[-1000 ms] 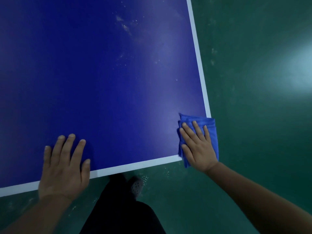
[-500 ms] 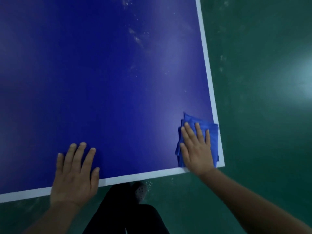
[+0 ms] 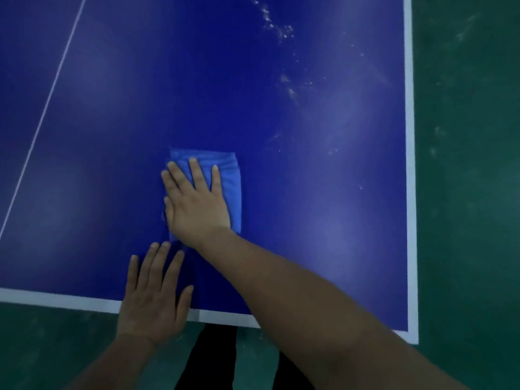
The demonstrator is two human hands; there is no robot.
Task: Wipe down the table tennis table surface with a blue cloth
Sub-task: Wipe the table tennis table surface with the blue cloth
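The dark blue table tennis table (image 3: 323, 220) fills most of the head view, edged by white lines along its near and right sides. A folded blue cloth (image 3: 229, 175) lies flat on it, a little left of the middle. My right hand (image 3: 195, 201) presses down on the cloth with straight, spread fingers. Just below it, my left hand (image 3: 153, 296) rests flat on the table by the near edge, its fingertips close to the cloth's near end. White dusty specks (image 3: 281, 32) dot the surface farther away, toward the right.
A thin white centre line (image 3: 47, 99) runs diagonally across the table's left part. Green floor (image 3: 467, 164) lies beyond the right edge and below the near edge. My dark trouser legs (image 3: 208, 358) show under the near edge.
My right hand has slid the cloth from the table's near right corner leftward and farther in. The view has shifted, and my left hand stays flat at the near edge.
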